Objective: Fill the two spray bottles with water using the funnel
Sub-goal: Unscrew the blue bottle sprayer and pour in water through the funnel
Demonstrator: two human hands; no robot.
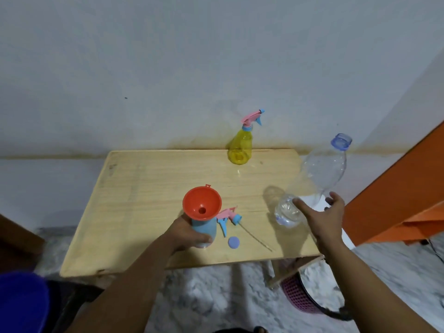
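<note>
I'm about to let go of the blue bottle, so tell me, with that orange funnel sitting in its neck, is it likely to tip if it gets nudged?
Probably yes. The orange funnel is wider than the blue spray bottle beneath it, so the pair looks top-heavy. The bottle seems small and plastic, likely light unless well filled; its water level isn't visible. The left hand gripping it is a sensible steadying hold.

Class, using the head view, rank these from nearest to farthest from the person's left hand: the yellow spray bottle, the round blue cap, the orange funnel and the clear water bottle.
From the left hand:
1. orange funnel, just above it in the blue bottle the hand holds.
2. round blue cap, on the table just to its right.
3. clear water bottle, farther right, in the right hand.
4. yellow spray bottle, at the table's far edge.
</note>
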